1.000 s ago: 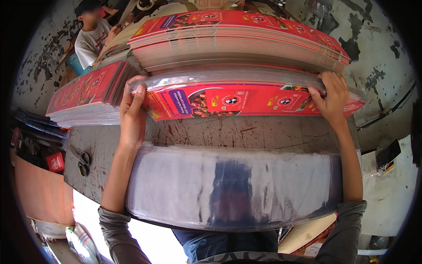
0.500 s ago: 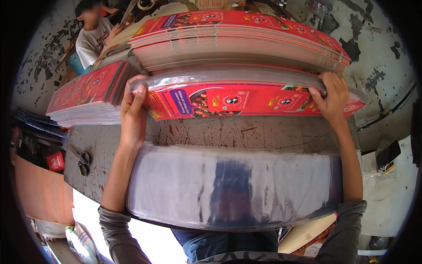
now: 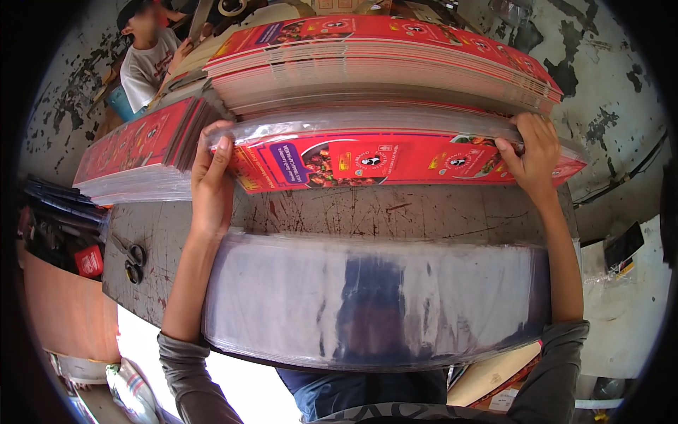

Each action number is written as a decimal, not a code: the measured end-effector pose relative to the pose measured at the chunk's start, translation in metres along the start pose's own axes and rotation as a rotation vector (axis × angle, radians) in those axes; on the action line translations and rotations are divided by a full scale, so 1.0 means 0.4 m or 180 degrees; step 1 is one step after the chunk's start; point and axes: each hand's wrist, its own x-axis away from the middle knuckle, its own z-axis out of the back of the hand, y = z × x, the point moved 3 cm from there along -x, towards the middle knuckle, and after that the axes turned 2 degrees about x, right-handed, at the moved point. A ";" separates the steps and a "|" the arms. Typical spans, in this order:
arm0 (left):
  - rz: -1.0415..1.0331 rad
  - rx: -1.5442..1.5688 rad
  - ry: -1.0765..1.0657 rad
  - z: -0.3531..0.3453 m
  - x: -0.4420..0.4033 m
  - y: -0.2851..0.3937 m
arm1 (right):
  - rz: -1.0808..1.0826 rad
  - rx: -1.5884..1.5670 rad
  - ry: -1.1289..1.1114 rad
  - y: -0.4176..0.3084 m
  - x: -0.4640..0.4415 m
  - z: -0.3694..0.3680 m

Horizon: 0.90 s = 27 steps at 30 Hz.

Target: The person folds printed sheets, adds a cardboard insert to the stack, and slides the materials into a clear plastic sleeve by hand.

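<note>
A long stack of red printed sheets [image 3: 417, 159], with clear plastic along its upper edge, stands tilted on its long side across the table. My left hand [image 3: 212, 173] grips its left end, thumb on the printed front and fingers behind. At the other end my right hand [image 3: 535, 155] is closed over the top corner, its thumb also in front. Between my forearms and nearest my body lies a pile of clear plastic sheets [image 3: 282, 297], long and glossy. The backs of the held sheets are hidden.
Behind the held stack is a tall pile of red printed sheets [image 3: 395, 67]; another pile [image 3: 138, 159] lies at the left. Black-handled scissors [image 3: 133, 260] rest on the scratched table [image 3: 325, 215]. A person [image 3: 148, 60] is at the far left.
Both my hands and the held stack stay almost in place. At the back, the other person's hands and the long item in them have shifted slightly.
</note>
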 end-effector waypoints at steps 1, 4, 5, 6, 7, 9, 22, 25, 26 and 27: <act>-0.0005 0.0005 0.0011 -0.001 0.000 0.000 | 0.0010 -0.0007 0.0014 0.000 0.000 0.000; 0.0010 0.0010 0.0000 0.002 0.000 0.000 | -0.0006 0.0013 -0.0005 0.001 0.001 -0.001; 0.0031 0.0009 -0.0024 0.004 0.000 0.000 | -0.0003 0.0013 -0.0004 0.000 0.000 -0.001; 0.0030 0.0010 -0.0022 0.002 0.000 0.000 | -0.0009 0.0014 -0.0013 0.000 0.000 0.000; 0.0016 0.0018 -0.0009 -0.001 0.001 0.002 | -0.0015 0.0016 -0.0022 0.000 -0.001 0.000; 0.0002 0.0027 0.0005 -0.013 0.002 0.007 | -0.0010 0.0011 -0.0015 0.002 0.000 -0.001; 0.0057 0.0159 -0.0068 -0.003 0.000 0.001 | 0.0017 -0.0002 0.0021 0.004 0.001 -0.003; 0.0058 0.0174 -0.0002 -0.013 0.002 0.005 | 0.0014 -0.0004 0.0003 0.005 0.002 -0.004; 0.0059 0.0182 0.0072 -0.015 0.002 0.006 | 0.0012 -0.0003 0.0004 0.004 0.001 -0.003; 0.0062 0.0179 0.0066 -0.011 0.001 0.005 | 0.0009 0.0006 0.0008 0.002 -0.001 -0.002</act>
